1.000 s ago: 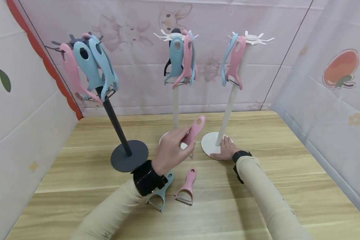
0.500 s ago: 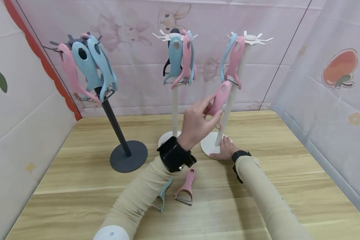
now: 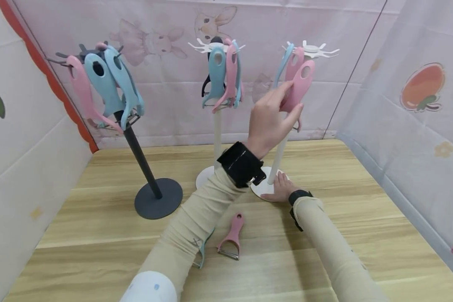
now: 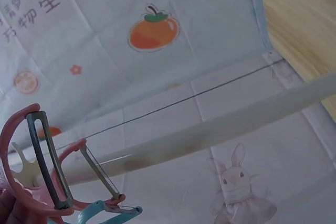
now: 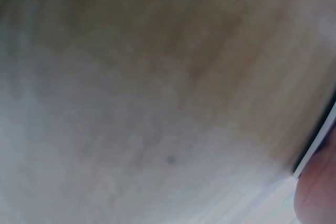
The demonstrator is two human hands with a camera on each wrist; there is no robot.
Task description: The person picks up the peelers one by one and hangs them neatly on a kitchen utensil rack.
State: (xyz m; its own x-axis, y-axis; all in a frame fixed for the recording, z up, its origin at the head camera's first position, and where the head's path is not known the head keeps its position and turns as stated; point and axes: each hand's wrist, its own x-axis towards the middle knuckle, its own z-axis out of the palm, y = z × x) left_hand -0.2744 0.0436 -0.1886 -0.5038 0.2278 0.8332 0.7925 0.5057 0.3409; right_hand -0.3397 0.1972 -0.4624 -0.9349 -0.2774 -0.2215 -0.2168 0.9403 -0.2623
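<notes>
My left hand (image 3: 269, 121) pinches a pink peeler (image 3: 302, 86) by its handle, handle end up, in front of the right white stand's (image 3: 277, 162) hooks. Behind it hang another pink peeler (image 3: 293, 63) and a blue peeler (image 3: 283, 65). In the left wrist view the held peeler's metal blade (image 4: 43, 153) shows beside the stand's pole, close to the hanging peelers. My right hand (image 3: 283, 188) rests flat on that stand's round base (image 3: 261, 192), fingers beside the pole. On the table lie a pink peeler (image 3: 233, 237) and a blue peeler (image 3: 201, 253), the latter partly hidden by my left sleeve.
A black stand (image 3: 158, 199) at the left carries several pink and blue peelers. The middle white stand (image 3: 217, 126) also bears several peelers, its base partly behind my left arm. Printed cloth walls (image 3: 166, 121) enclose the wooden table (image 3: 109, 251).
My left hand has carried the pink peeler up and to the right, from above the table to the right stand's hooks. The right hand has stayed on the base.
</notes>
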